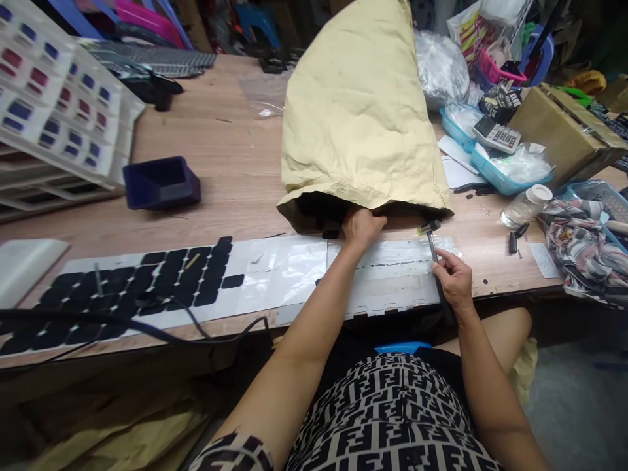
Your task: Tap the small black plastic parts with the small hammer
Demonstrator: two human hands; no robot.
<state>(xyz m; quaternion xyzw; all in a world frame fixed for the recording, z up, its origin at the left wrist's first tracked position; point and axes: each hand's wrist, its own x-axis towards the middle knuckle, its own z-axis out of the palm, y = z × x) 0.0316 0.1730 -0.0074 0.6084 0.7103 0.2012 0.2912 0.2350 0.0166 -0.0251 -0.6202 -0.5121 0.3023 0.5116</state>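
Head: right hand (455, 278) holds hammer (430, 239), left hand (362, 229) at sack (360, 118)

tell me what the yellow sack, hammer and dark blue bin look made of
Yellow sack: probably heavy paper, matte, with stiff-looking creases. Hammer: likely a metal shaft, greyish with a slight sheen; its dark grip could be rubber or plastic. Dark blue bin: probably moulded plastic, given its smooth walls and soft highlights.
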